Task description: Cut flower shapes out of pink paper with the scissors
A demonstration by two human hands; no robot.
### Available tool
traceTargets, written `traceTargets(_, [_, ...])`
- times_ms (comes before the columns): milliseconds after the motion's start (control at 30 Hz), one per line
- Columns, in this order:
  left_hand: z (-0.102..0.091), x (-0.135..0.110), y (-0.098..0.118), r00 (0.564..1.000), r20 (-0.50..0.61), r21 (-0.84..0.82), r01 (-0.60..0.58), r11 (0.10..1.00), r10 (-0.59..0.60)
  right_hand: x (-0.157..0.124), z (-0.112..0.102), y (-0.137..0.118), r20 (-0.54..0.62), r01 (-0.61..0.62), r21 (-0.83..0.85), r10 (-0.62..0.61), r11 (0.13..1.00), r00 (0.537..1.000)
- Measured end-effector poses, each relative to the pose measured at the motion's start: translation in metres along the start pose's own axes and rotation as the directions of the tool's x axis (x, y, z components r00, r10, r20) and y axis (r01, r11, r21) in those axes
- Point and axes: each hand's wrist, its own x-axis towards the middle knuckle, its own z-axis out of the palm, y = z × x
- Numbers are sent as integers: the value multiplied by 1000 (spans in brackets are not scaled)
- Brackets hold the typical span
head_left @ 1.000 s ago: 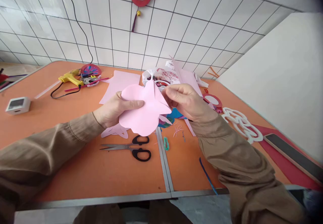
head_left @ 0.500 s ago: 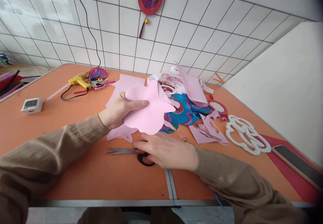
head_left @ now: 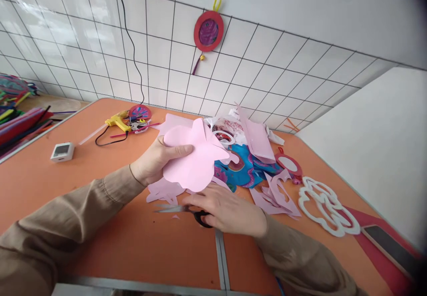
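Observation:
My left hand (head_left: 158, 157) pinches a sheet of pink paper (head_left: 193, 167) cut with a scalloped edge, thumb on top and fingers hidden behind. Several slits and flaps show along its upper right side. Just below the sheet, my right hand (head_left: 227, 207) is closed around the black handle of a pair of scissors (head_left: 168, 208), blades pointing left over the table. Pink paper scraps (head_left: 165, 191) lie under and beside the sheet, and a tiny pink snippet (head_left: 175, 216) rests near the blades.
On the orange table (head_left: 133, 242), a yellow glue gun (head_left: 118, 121) and a small white box (head_left: 62, 152) are at left. Blue patterned fabric (head_left: 245, 171), more pink scraps (head_left: 275, 198), white scalloped frames (head_left: 328, 207) and a phone (head_left: 388, 247) are at right.
My right hand has taken up the scissors, which lay flatter on the table before. The camera view has tilted up; my left hand still holds the pink paper.

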Motion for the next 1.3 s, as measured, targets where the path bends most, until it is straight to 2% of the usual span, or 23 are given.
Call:
traceTargets(100, [-3,-1,11,998,17,-17,-58,998,58,1,-5,27,-27,57,122,-54,991,998])
traceTargets(200, [-10,-2,23,988,32,-8,-154,988,154,-1,-10,56,20,87,358,-100,930,995])
traceTargets(233, [-12,-1,26,982,36,0,-185,983,185,-3,-11,63,28,79,479,-106,874,994])
traceTargets(300, [-18,1,31,980,48,36,-194,980,192,-7,-14,71,-40,124,724,-139,679,990])
traceTargets(367, [-21,3,33,980,34,77,-200,977,198,-11,-17,70,-204,238,832,-122,501,971])
traceTargets(433, [-22,5,32,978,4,122,-205,971,206,-12,-18,62,-352,341,841,-55,421,934])
traceTargets(500, [-20,6,30,978,-29,172,-201,964,209,-13,-20,54,-404,360,830,15,425,915])
traceTargets(600, [-14,4,28,974,-110,287,-159,945,198,-12,-20,48,-354,291,851,68,438,933])
traceTargets(767, [-10,4,27,978,-114,400,-116,909,174,-12,-16,52,-355,310,867,48,390,934])
traceTargets(933, [-15,7,22,989,-102,404,-59,913,109,-11,-16,55,-362,329,864,15,380,932])
traceTargets(1067, [-16,7,15,996,-79,343,-12,939,42,-10,-19,52,-379,357,857,-15,371,925])
traceTargets(1300, [-9,6,12,995,-68,293,84,952,-66,-12,-26,47,-349,316,848,-1,426,937])
